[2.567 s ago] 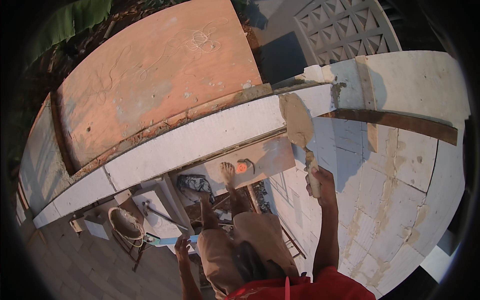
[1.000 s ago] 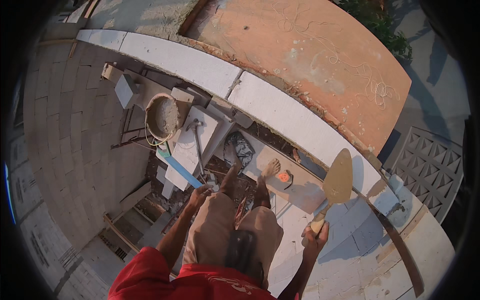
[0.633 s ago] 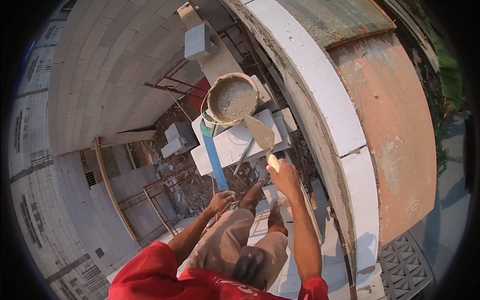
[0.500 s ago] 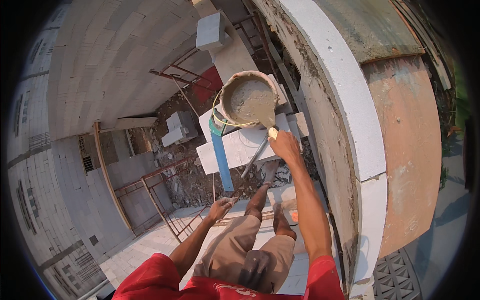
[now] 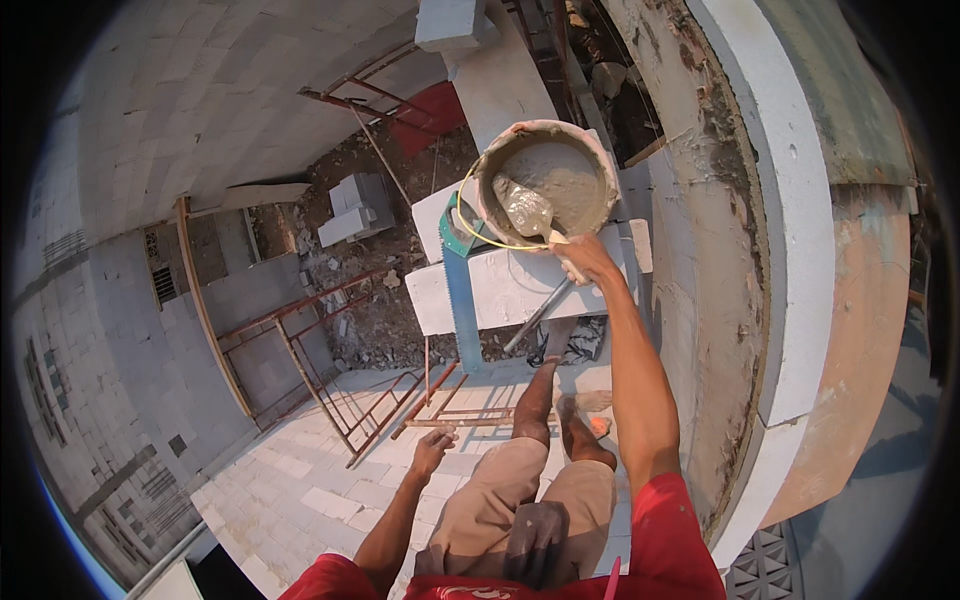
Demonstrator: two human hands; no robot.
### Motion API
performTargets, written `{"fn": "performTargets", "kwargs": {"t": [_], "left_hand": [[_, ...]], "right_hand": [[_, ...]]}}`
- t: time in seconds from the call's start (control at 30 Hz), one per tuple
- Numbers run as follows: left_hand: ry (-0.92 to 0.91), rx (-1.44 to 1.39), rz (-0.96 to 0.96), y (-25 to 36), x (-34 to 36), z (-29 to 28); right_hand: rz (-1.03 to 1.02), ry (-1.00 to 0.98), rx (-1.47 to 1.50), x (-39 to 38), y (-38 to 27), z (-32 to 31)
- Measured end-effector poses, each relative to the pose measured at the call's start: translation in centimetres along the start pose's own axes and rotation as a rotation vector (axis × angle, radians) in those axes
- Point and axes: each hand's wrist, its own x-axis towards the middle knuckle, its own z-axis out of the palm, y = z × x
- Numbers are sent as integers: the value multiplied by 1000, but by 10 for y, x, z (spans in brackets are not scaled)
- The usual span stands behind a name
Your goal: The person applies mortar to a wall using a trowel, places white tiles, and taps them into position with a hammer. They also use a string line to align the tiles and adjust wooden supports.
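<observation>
My right hand [image 5: 585,258] is closed round the light handle of a trowel [image 5: 527,210]. The trowel's blade, coated with wet mortar, lies inside the bucket [image 5: 485,200] over the grey mortar [image 5: 575,185]. That bucket stands upright on pale blocks, its yellow handle hanging to the left. Beside it, a handsaw [image 5: 463,300] with a green grip and blue blade rests across a white block [image 5: 500,288], the blade tip jutting past the edge. My left hand [image 5: 432,452] is lower left, fingers apart and holding nothing. A grey rod [image 5: 540,312] leans below my right hand.
A block-topped wall [image 5: 790,230] with rough mortar runs along my right. Reddish metal scaffold frames [image 5: 320,400] stand to the left, and a plank [image 5: 215,310] leans there. Pale blocks [image 5: 355,208] sit on rubble, another block [image 5: 455,22] at the far end.
The trowel has turned and moved left within the bucket, its mortar-covered blade now showing. My left hand has dropped nearer to me, away from the saw tip. The view has shifted.
</observation>
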Motion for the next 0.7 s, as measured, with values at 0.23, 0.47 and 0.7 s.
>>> {"fn": "performTargets", "kwargs": {"t": [0.23,0.47,0.7], "left_hand": [[-87,117,121,31,6,17],[-180,278,243,78,10,34],[-301,838,290,118,41,48]], "right_hand": [[-310,-33,253,-133,74,-31],[-536,245,433,-363,189,-10],[-348,859,901,-583,330,92]]}}
